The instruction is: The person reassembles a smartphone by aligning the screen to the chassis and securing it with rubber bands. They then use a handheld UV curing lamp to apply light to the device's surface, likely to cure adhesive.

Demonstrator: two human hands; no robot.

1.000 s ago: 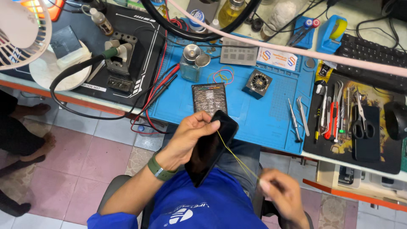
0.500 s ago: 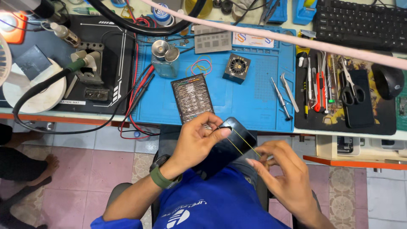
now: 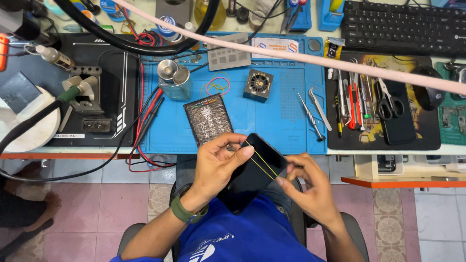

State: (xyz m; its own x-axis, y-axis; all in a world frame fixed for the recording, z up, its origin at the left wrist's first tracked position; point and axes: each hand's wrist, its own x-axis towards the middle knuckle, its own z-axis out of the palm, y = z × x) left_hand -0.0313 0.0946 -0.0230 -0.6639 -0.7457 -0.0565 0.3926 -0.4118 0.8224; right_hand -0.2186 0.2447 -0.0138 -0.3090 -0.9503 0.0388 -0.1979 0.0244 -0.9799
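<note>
Item: flat black slab-shaped smartphone (image 3: 253, 175), screen dark, held tilted above the person's lap, just off the front edge of the workbench.
Binding: thin yellow rubber band (image 3: 261, 164) stretched slantwise across the phone's upper half.
Left hand (image 3: 216, 165): fingers clamped on the phone's left edge, thumb pressed on the glass near the band; olive-green wristband on the wrist.
Right hand (image 3: 306, 187): fingertips pinched together at the phone's right edge where the band ends; whether they hold the band itself or only the phone's rim, I cannot tell.
Bench surface: blue silicone repair mat (image 3: 286, 116), behind the phone.
Near items: dark rectangular circuit-patterned panel (image 3: 209, 119) lying on the mat just beyond the left hand; loose coloured rubber bands (image 3: 217, 85); small square black fan block (image 3: 257, 85); two metal tweezers (image 3: 314, 110).
Right tray: black mat with screwdrivers and scissors (image 3: 386, 104).
Risk, band: judged likely to snap back or roll off the corner if the pinch slackens under tension.
Risk, phone: held over the lap with no support; a slip of the left grip could drop it to the tiled floor (image 3: 87, 204).
Risk, glass: uneven band pressure could shift a loose screen.
</note>
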